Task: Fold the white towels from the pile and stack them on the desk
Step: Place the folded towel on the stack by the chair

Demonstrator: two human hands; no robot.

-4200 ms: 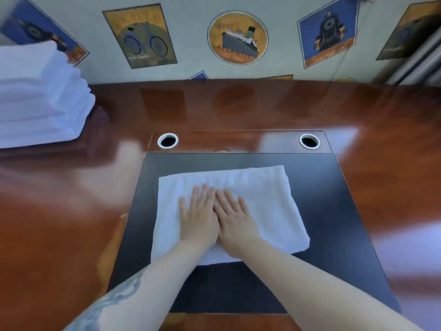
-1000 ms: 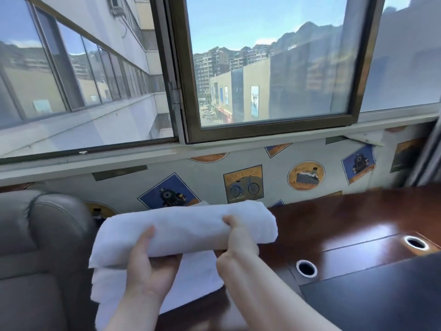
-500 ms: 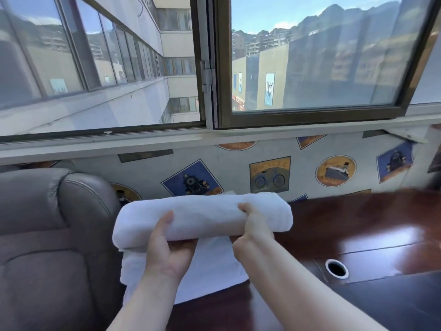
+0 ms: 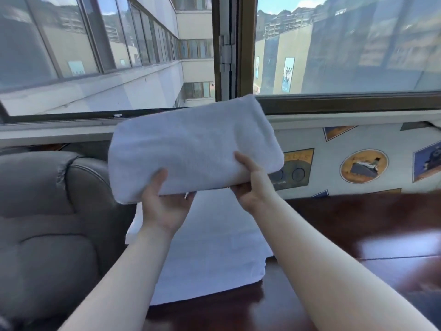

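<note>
Two bare forearms reach forward from the bottom edge, each ending in a hand raised at chest height. The left hand (image 4: 164, 206) has its grip closed on the near lower edge of a folded white towel (image 4: 193, 149), thumb on top and fingers curled underneath. The right hand (image 4: 250, 185) grasps the same edge further right, thumb pressed on the upper face and fingers tucked below. The towel is a thick, neat rectangle held in the air, tilted so its far right corner rises highest. Directly beneath it, on the left end of a glossy dark red-brown wooden counter (image 4: 358, 235), stands a stack of folded white towels (image 4: 210, 247); the held towel is above the stack and not touching it. Left of the stack is a grey padded leather chair (image 4: 47, 223). Behind the counter runs a pale wall panel printed with vintage poster pictures, among them a round ship emblem (image 4: 364, 166). Above that, a brown-framed window (image 4: 229, 56) looks out on pale buildings, hills and blue sky.
</note>
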